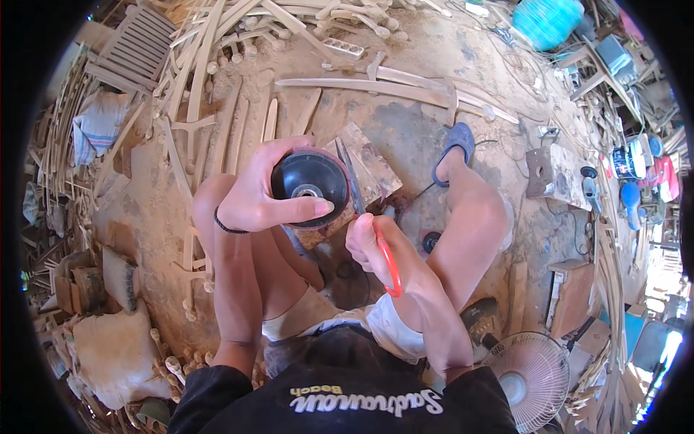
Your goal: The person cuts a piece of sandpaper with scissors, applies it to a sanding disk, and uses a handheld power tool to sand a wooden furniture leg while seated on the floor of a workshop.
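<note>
Gripping a black rubber disc [309, 184] with a metal hub at its centre, your left hand [253, 195] wraps round its left rim, fingers curled over the top and thumb pressed along its lower edge, so that hand is clamped on the disc. Just right of that grip, scissors [369, 224] with red handles sit in your right hand [372, 246], fingers closed through the loops; the blades rise from that fist and run up along the disc's right edge, close together, on a reddish sheet under the disc. Below both grips lie your bare knees
</note>
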The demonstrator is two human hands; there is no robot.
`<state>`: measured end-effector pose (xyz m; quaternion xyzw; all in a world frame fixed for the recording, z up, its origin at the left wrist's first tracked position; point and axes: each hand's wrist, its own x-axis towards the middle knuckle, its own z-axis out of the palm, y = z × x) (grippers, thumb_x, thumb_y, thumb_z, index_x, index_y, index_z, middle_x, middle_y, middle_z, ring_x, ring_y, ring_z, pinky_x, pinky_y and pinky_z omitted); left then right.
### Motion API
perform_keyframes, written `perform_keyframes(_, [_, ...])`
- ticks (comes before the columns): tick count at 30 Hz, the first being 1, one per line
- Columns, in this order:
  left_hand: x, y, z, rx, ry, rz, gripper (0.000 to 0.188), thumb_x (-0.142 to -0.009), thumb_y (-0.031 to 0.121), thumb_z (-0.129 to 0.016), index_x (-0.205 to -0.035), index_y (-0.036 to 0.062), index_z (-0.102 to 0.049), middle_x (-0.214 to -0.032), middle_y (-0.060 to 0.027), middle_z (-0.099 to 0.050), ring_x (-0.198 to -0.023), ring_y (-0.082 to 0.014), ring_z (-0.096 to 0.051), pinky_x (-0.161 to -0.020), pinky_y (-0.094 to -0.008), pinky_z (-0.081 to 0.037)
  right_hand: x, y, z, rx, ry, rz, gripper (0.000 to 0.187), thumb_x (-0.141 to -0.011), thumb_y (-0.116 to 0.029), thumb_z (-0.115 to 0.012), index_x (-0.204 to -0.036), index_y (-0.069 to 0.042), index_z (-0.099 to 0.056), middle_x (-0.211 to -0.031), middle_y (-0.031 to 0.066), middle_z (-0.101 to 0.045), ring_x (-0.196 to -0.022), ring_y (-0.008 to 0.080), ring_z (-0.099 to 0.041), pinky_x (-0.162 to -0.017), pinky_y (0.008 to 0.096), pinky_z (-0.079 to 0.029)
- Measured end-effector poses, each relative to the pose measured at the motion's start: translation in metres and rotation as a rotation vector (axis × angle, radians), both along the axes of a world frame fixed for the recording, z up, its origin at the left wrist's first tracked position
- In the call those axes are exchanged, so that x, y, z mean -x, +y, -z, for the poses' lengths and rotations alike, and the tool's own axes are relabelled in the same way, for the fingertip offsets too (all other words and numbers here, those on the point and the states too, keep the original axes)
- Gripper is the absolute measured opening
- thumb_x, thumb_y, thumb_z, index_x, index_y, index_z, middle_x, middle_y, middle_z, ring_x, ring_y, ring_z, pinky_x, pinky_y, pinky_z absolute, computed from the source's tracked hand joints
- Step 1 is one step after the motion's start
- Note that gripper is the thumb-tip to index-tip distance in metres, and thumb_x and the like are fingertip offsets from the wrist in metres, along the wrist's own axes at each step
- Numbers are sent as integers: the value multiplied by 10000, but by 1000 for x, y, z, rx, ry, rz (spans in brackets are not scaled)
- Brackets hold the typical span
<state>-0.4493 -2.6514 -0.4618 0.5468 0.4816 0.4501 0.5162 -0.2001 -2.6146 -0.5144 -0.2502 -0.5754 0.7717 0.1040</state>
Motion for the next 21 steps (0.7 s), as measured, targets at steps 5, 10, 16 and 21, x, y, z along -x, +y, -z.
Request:
perform_keyframes(5, [0, 3, 3, 68, -113, -15, 413, -785, 74, -869, -1140, -27, -683, -976, -31, -732, -895, -82, -667, -828, -250, -522, 5, 0, -2, -61, 47, -1, 767, -983, -844, -308, -768, -114, -403, -727, -55, -326, -653, 82, -313, -570, 284, -281])
perform_keyframes(10, [-2, 0, 3, 55, -171, -31, 419, -779, 84, -861, -1145, -25, -687, -976, -29, -731, -903, -87, -673, -833, -258, -524, 6, 0, -4, -135, 29, 37, 761, -1040, -759, -313, -828, -49, -486, -714, -40, -355, -695, 104, -345, -586, 330, -315])
perform_keyframes(16, [-7, -1, 2, 86, -101, -47, 429, -782, 66, -850, -1168, -37, -691, -990, -40, -735, -920, -100, -684, -851, -262, -533, 1, 4, -7, -109, -14, -22, 761, -1076, -713, -306, -819, -25, -508, -681, -40, -361, -689, 107, -350, -570, 351, -312])
perform_keyframes(21, [-10, -2, 5, 89, -116, -58, 412, -785, 54, -848, -1158, -38, -698, -1005, -49, -738, -930, -102, -688, -859, -266, -540, 0, 0, -13, 7, -40, 14, 775, -981, -854, -293, -721, -129, -382, -696, -71, -267, -611, 71, -244, -539, 283, -203])
